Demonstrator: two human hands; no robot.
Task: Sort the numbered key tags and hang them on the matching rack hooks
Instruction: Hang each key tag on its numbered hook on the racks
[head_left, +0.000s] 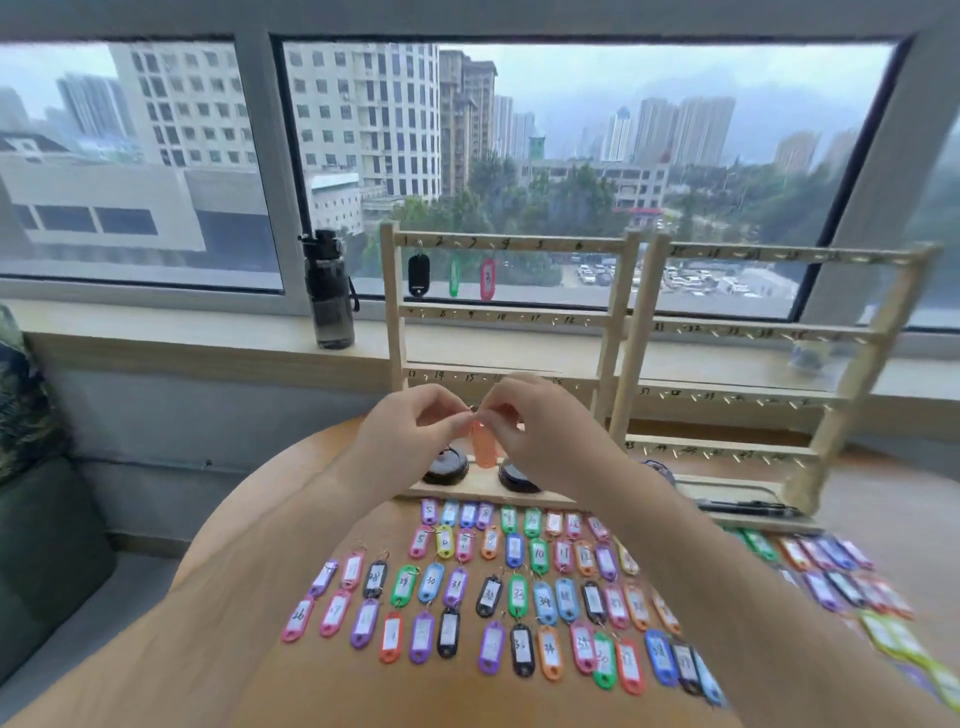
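Observation:
My left hand (410, 431) and my right hand (540, 426) meet in front of the left wooden rack (395, 291), both pinching the ring end of an orange key tag (484, 448) that hangs down between them. On that rack's top rail hang a black tag (418, 274), a green tag (454, 275) and a pink tag (487, 279). Several coloured numbered tags (498, 592) lie in rows on the wooden table (322, 691) below my hands. A second rack (810, 364) stands to the right with bare hooks.
A dark water bottle (328, 291) stands on the windowsill left of the racks. Two black round objects (445, 465) sit on the left rack's base. More tags (841, 577) lie at the right, a black pen (748, 508) on the right rack's base, a green sofa (36, 545) at the left.

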